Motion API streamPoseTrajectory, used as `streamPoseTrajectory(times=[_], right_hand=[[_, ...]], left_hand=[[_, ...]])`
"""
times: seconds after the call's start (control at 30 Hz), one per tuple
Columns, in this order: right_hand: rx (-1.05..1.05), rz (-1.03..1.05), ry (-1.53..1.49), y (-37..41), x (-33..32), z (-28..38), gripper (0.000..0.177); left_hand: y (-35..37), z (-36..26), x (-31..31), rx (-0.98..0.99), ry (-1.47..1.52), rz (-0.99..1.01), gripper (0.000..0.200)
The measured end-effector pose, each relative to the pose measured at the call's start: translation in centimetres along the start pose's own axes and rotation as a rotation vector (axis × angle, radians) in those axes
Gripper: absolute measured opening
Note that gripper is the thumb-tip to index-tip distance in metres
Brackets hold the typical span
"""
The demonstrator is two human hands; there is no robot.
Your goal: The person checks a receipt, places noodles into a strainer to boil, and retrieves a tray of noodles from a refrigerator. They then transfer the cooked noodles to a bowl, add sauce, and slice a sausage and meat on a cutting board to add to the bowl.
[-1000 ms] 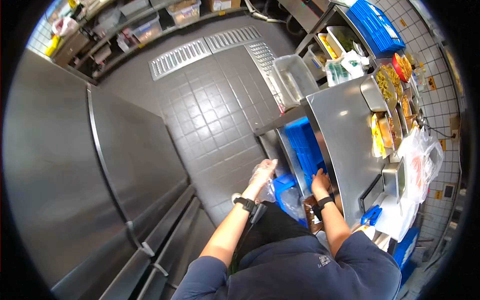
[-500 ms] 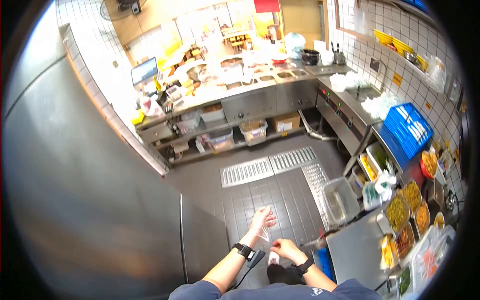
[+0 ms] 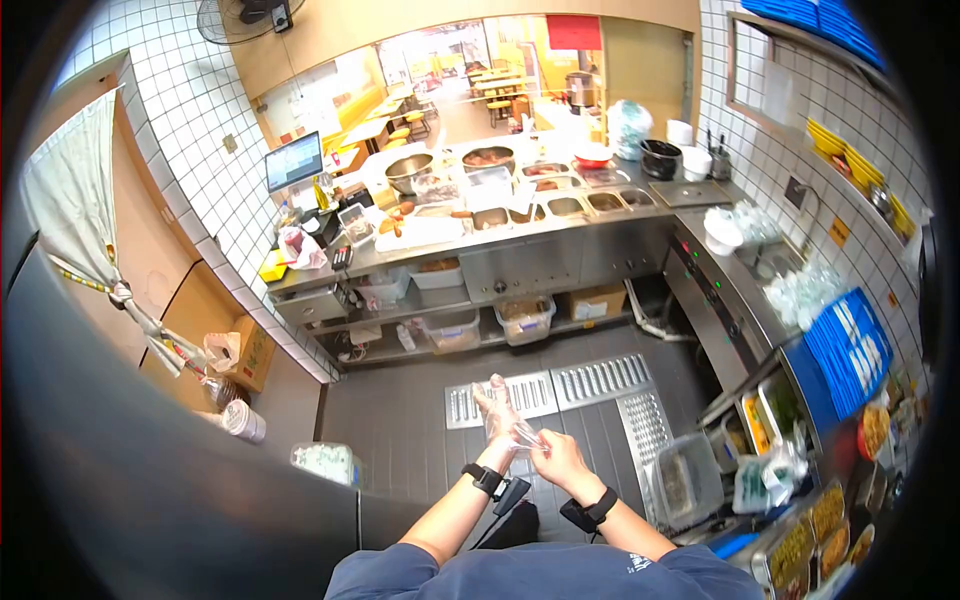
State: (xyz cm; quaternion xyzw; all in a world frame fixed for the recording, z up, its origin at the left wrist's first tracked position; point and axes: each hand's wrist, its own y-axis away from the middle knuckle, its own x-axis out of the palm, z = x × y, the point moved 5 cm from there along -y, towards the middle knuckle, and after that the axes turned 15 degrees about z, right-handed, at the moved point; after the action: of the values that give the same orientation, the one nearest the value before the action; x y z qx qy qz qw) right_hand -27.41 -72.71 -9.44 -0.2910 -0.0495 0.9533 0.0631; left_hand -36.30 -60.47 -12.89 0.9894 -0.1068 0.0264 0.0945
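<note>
A thin clear plastic glove (image 3: 519,436) covers at least part of my left hand (image 3: 496,408), whose fingers stretch forward over the floor drain. Its loose cuff bunches near the wrist and is pulled to the right. My right hand (image 3: 562,458) is closed in a pinch on that cuff, just right of the left palm. Black bands sit on both wrists, and a small black device (image 3: 511,494) hangs at the left one. Both hands are held in the air in front of my body.
Steel counter (image 3: 560,225) ahead holds food pans and bowls. On the right stand a blue crate (image 3: 845,350), a clear tub (image 3: 688,480) and food trays (image 3: 790,555). A steel cabinet (image 3: 200,480) is close on my left, beside a curtain (image 3: 75,190). Metal drain grates (image 3: 600,380) cross the floor.
My view has shifted, bringing the curtained doorway on the left into sight. The right hand has come up beside the left palm, still pinching the stretched plastic.
</note>
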Motion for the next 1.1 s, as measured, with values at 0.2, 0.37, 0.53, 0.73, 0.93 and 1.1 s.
streamPoseTrajectory(times=[0.2,0.37,0.53,0.73,0.93,1.1], right_hand=[[-0.152,0.127,0.098,-15.6,1.6,-0.6,0.023],[-0.147,0.216,0.022,-26.1,-0.7,-1.2,0.020],[-0.177,0.282,0.010,-35.4,-0.3,-3.4,0.018],[-0.279,0.292,-0.065,-47.5,-1.5,-5.0,0.014],[0.022,0.310,0.062,-56.2,-3.0,-14.9,0.018],[0.135,0.347,0.058,-61.2,-0.5,-17.6,0.021]], left_hand=[[-15.4,-2.2,-2.0,0.170,0.226,-0.116,0.087],[-27.1,-4.2,-0.7,-0.092,0.487,0.000,0.094],[-37.5,-5.2,-1.7,-0.127,0.535,0.092,0.054],[-48.5,-9.6,-6.9,0.019,0.641,0.111,0.025],[-49.8,-13.8,-20.9,0.202,0.575,-0.271,0.035],[-49.4,-7.6,-34.5,0.068,0.627,-0.452,0.025]])
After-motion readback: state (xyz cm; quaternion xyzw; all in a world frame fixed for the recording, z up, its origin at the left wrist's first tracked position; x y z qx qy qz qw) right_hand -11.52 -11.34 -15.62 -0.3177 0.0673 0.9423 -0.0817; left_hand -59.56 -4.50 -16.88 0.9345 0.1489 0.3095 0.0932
